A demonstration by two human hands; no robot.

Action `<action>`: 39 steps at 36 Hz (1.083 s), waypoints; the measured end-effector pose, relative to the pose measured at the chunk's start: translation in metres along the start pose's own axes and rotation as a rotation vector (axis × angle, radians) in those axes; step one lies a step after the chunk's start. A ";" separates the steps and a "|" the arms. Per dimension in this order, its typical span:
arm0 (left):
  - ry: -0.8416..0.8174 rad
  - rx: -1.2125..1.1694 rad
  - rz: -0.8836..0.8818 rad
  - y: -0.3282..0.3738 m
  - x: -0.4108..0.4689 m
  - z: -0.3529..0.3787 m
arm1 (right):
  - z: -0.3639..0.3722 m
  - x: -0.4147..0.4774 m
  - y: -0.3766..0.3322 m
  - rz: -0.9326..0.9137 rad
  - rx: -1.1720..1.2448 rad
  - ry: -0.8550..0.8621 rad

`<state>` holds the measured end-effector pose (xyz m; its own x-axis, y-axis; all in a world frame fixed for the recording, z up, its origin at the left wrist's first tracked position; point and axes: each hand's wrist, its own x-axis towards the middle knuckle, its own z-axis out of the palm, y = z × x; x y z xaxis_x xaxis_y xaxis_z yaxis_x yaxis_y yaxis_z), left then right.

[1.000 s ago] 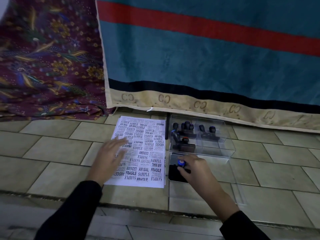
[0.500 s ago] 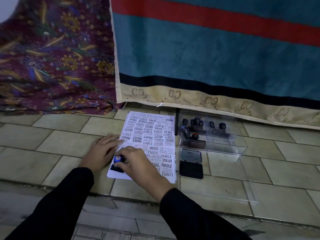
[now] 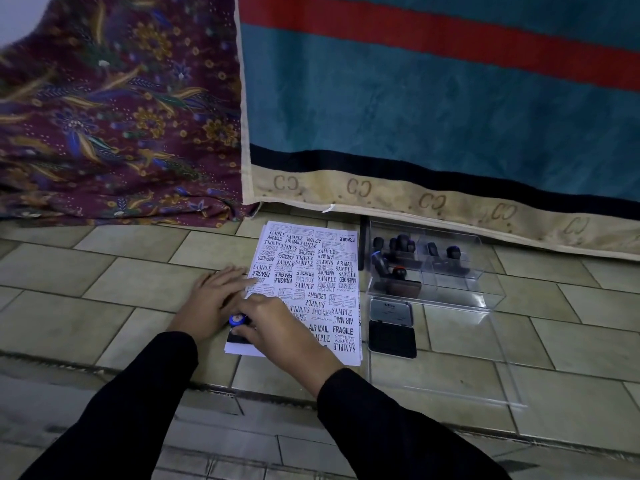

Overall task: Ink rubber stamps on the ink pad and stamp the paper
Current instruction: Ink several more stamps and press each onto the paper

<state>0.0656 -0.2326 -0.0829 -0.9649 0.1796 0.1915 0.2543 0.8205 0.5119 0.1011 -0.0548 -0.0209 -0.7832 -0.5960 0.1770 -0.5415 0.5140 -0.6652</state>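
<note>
The right hand [image 3: 277,323] pinches a blue-knobbed rubber stamp [image 3: 238,328] set on the near-left corner of the white stamped paper sheet [image 3: 311,282], where the left hand [image 3: 211,299] lies flat with fingers spread. Just right lies an open black ink pad [image 3: 392,327], then a clear plastic stamp box [image 3: 433,268], on beige floor tiles [image 3: 104,299] below a hanging teal red-striped blanket [image 3: 433,116].

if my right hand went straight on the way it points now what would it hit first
Most likely the left hand, lying flat just beyond the stamp that the right hand grips, with its fingertips on the paper.
</note>
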 end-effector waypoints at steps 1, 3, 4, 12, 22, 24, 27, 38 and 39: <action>-0.002 0.001 0.002 0.000 0.000 0.000 | 0.001 0.000 0.000 -0.002 -0.002 0.002; -0.005 0.005 0.002 0.002 0.000 -0.001 | 0.002 0.000 0.000 -0.004 -0.001 -0.001; -0.001 0.003 0.001 0.003 0.000 -0.001 | 0.004 0.000 0.000 -0.004 -0.002 -0.006; -0.016 0.019 -0.009 0.003 0.000 0.000 | 0.005 0.004 -0.002 -0.009 -0.068 -0.040; -0.016 0.047 0.012 -0.004 0.000 0.004 | 0.008 0.002 -0.003 -0.039 -0.079 -0.030; -0.016 0.029 0.016 -0.004 0.001 0.004 | 0.011 0.002 0.001 -0.034 -0.065 0.000; -0.005 0.024 0.022 -0.004 0.001 0.004 | 0.013 0.005 0.006 0.001 -0.026 0.030; -0.004 0.008 -0.053 -0.018 0.002 0.014 | -0.129 -0.043 0.101 0.397 0.378 0.668; -0.003 0.004 -0.055 -0.018 0.003 0.014 | -0.148 -0.050 0.113 0.432 0.355 0.727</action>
<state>0.0575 -0.2396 -0.1034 -0.9777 0.1356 0.1606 0.2005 0.8316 0.5180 0.0339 0.1250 0.0025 -0.9602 0.2008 0.1940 -0.1254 0.3105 -0.9423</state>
